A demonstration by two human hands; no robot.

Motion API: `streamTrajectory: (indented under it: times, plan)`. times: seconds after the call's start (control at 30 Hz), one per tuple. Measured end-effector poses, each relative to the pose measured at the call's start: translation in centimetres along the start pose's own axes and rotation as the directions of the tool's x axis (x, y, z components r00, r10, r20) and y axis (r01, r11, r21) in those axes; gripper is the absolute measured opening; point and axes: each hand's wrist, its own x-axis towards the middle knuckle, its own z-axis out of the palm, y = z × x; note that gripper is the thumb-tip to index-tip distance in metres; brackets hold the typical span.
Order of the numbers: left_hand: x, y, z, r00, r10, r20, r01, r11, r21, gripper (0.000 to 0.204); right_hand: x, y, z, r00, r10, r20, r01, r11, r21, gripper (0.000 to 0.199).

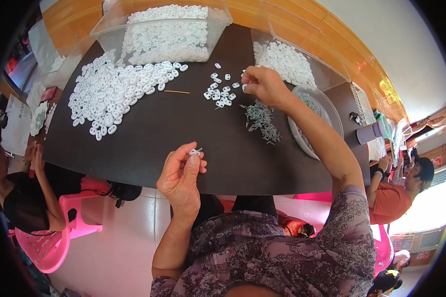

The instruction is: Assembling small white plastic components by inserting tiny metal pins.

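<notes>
My left hand, near the table's front edge, pinches a small white plastic piece between thumb and fingertips. A thin grey pin or screw sticks out of that piece. Farther off to the right, my right hand has its fingers closed, with a bit of white plastic showing at the tips. Just left of it lie scattered small white two-holed pieces. Below its wrist is a heap of grey screws or pins.
A large pile of white oval two-holed pieces covers the table's left. Clear bins of white pieces stand behind. A round tub of grey screws, a thin stick and a greyish cup are there. People sit at both sides.
</notes>
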Motion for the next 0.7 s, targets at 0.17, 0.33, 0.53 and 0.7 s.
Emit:
streamTrajectory:
  times: [0.17, 0.33, 0.53, 0.7]
  plan:
    - [0.2, 0.2, -0.1, 0.997, -0.070, -0.027, 0.069, 0.997, -0.035, 0.019, -3.1, -5.7, -1.3, 0.983, 0.102, 0.150, -0.173, 0.776, 0.606, 0.012]
    - [-0.2, 1.0, 0.5, 0.993, -0.115, 0.009, 0.115, 0.992, -0.048, 0.021, -5.5, -10.0, -1.1, 0.961, 0.068, 0.267, -0.251, 0.616, 0.746, 0.010]
    - [-1.1, 1.4, 0.8, 0.994, -0.094, 0.048, 0.098, 0.993, -0.070, 0.022, -6.3, -11.8, 0.8, 0.956, 0.005, 0.294, -0.257, 0.500, 0.827, 0.009]
    - [-1.6, 1.7, 0.5, 0.993, -0.111, 0.044, 0.115, 0.990, -0.082, 0.022, -6.8, -11.9, 1.1, 0.944, 0.011, 0.329, -0.289, 0.506, 0.812, 0.014]
